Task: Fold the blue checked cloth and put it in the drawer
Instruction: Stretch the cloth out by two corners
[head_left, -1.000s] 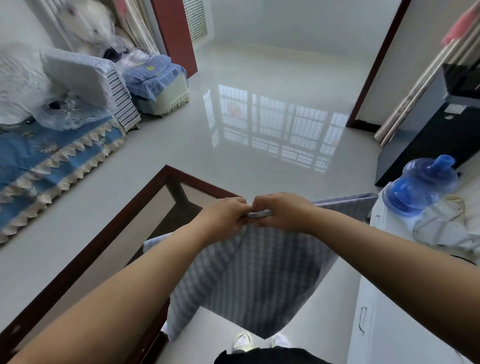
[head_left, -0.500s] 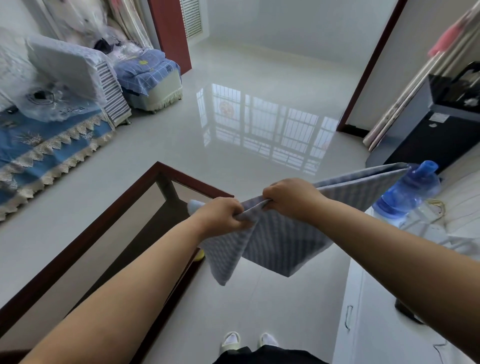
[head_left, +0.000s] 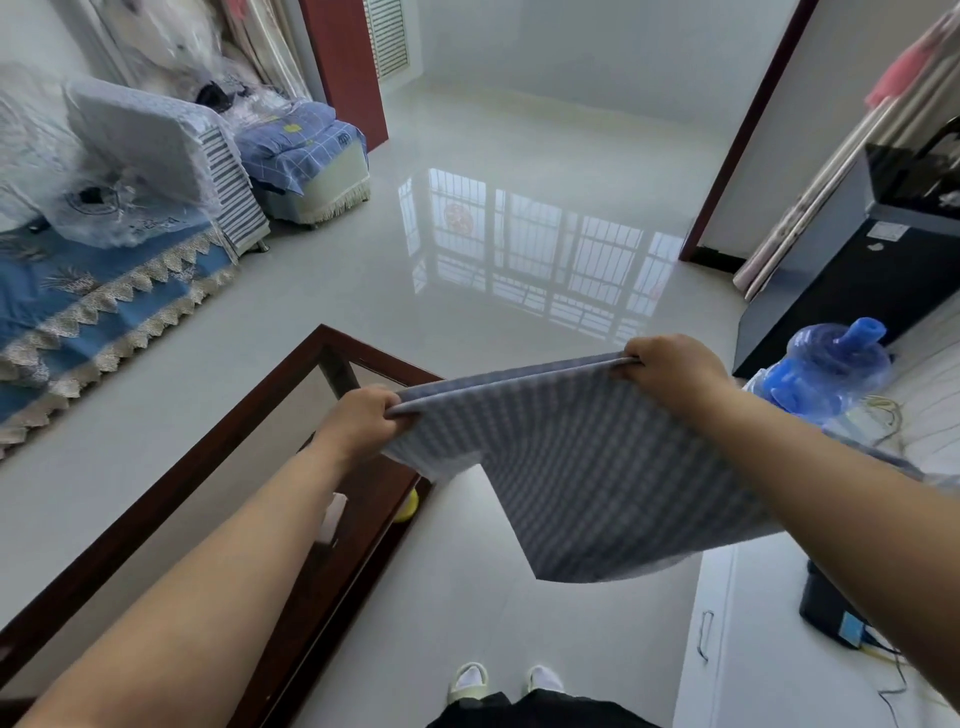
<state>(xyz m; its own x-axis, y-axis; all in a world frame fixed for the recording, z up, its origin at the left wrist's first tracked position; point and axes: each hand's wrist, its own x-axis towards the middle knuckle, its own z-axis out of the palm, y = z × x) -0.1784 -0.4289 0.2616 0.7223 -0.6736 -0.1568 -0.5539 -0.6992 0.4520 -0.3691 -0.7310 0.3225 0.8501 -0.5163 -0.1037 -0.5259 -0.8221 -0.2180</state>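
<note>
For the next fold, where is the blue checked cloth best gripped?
Probably at its hanging bottom corner, from below. The left hand and right hand hold the doubled top edge taut, so the blue checked cloth hangs free there.

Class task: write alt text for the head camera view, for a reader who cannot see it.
Two hands hold a folded blue checked cloth stretched in the air, the left hand and right hand each gripping an end of its top edge. Below lie a glossy tiled floor and a wood-framed glass table; a blue water bottle sits at right.
</note>
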